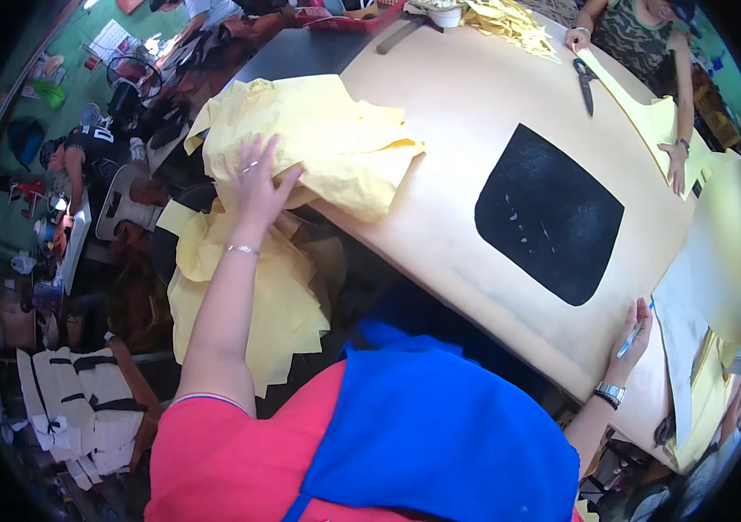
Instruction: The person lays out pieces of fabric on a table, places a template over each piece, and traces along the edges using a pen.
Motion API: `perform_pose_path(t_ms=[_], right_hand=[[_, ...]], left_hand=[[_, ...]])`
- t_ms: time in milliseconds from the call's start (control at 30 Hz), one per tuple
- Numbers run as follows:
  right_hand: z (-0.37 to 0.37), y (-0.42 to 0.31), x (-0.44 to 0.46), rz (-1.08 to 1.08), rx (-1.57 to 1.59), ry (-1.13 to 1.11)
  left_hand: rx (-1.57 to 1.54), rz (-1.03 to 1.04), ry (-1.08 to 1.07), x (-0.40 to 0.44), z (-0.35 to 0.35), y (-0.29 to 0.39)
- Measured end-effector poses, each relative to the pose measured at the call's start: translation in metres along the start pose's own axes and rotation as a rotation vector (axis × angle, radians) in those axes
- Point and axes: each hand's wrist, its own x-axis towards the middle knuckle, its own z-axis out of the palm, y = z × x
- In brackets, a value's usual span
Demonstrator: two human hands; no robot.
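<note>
My left hand (257,178) rests with fingers spread on a crumpled yellow sheet, leather-like with ragged edges (327,130), at the table's left end. More of this yellow material (248,296) hangs below the edge. At the right, my right hand (634,335) is closed around a slim blue-and-white pen (629,341), near the table's edge. Between my hands, a black flat panel (553,217) with rounded corners and a few pale marks lies on the light tabletop (440,217).
Across the table, a person's hands (675,165) touch a yellow piece (649,113). Black-handled scissors (586,85) lie beside it. Yellow strips (509,26) and a hammer-like tool (401,35) sit at the far edge. Stacked white pieces (83,404) stand at lower left.
</note>
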Motion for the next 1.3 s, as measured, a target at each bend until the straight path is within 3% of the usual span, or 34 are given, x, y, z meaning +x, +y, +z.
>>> perform_pose_path(t_ms=[100, 233, 333, 367, 467, 500, 633, 733, 800, 867, 933, 967, 1033, 1133, 1233, 1300], right_hand=[[0.0, -0.003, 0.0, 0.003, -0.014, 0.006], [0.002, -0.009, -0.002, 0.015, 0.013, 0.034], [0.004, 0.001, 0.0, 0.022, 0.131, 0.045], [0.003, 0.002, -0.001, 0.001, 0.109, 0.05], [0.003, -0.002, -0.001, 0.002, 0.101, 0.036], [0.002, -0.009, -0.002, 0.003, 0.027, 0.036], [0.001, -0.034, -0.008, 0.035, 0.244, 0.132], [0.002, -0.037, -0.001, 0.088, 0.383, 0.098], [0.016, -0.056, 0.011, -0.018, 0.343, -0.001], [0.04, -0.09, 0.013, -0.222, 0.361, -0.018], [0.056, -0.13, 0.013, -0.191, 0.437, 0.012], [0.061, -0.128, 0.021, -0.182, 0.521, 0.025], [0.06, -0.118, 0.036, -0.071, 0.809, 0.133], [0.018, -0.101, 0.037, 0.058, 0.871, 0.542], [-0.014, -0.076, 0.025, -0.131, 0.6, 0.631], [-0.007, -0.062, 0.014, -0.163, 0.678, 0.466]], left_hand=[[0.006, -0.173, -0.245, 0.03, 0.036, 0.028], [0.046, -0.093, -0.178, 0.064, 0.068, 0.044], [-0.478, 0.027, -0.069, 0.101, 0.108, 0.026], [-0.614, -0.096, -0.078, 0.109, 0.11, 0.033], [-0.4, -0.099, -0.05, 0.157, 0.102, 0.048], [-0.397, -0.049, -0.004, 0.178, 0.098, 0.059], [-0.424, 0.231, 0.18, 0.249, 0.036, 0.16], [-0.458, 0.533, 0.213, 0.259, -0.021, 0.258], [-0.514, 0.667, 0.181, 0.245, -0.048, 0.32], [-0.758, 0.824, 0.127, 0.229, -0.039, 0.375], [-1.116, 0.904, -0.4, 0.178, -0.044, 0.42], [-1.034, 0.996, -0.373, 0.151, -0.049, 0.428], [-0.904, 1.104, -0.333, 0.108, -0.051, 0.422], [-0.686, 1.112, -0.345, 0.082, -0.016, 0.361], [-0.592, 1.021, -0.456, 0.064, 0.036, 0.258], [-0.521, 0.845, -0.486, 0.042, 0.042, 0.214]])
